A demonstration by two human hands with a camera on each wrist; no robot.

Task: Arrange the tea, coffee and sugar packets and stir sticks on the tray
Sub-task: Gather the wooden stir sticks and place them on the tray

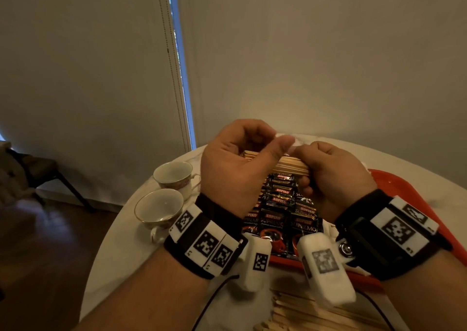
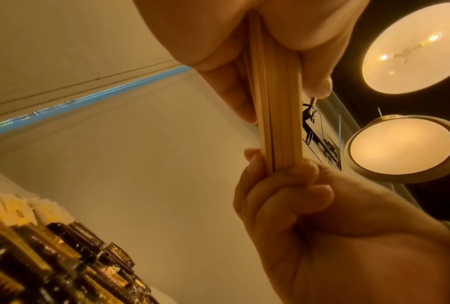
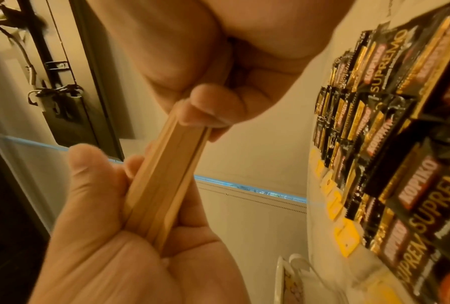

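Note:
Both hands hold one bundle of wooden stir sticks (image 1: pixel 290 167) level above the red tray (image 1: pixel 394 182). My left hand (image 1: pixel 267 147) grips the bundle's left end, thumb on top. Its right end is gripped by my right hand (image 1: pixel 312 170), fingers curled round it. The wrist views show the same bundle (image 2: pixel 278 123) (image 3: pixel 164 181) clamped at both ends. Black Kopiko coffee packets (image 1: pixel 285 214) lie in overlapping rows on the tray under the hands. Yellow tea packets (image 3: pixel 346 240) line the rows' far side. White packets (image 1: pixel 299 138) peek out behind the hands.
Two empty teacups (image 1: pixel 174 174) (image 1: pixel 159 208) stand on the white round table (image 1: pixel 121 242) left of the tray. More loose stir sticks (image 1: pixel 316 313) lie at the table's near edge. A dark chair (image 1: pixel 38 171) stands at far left on the floor.

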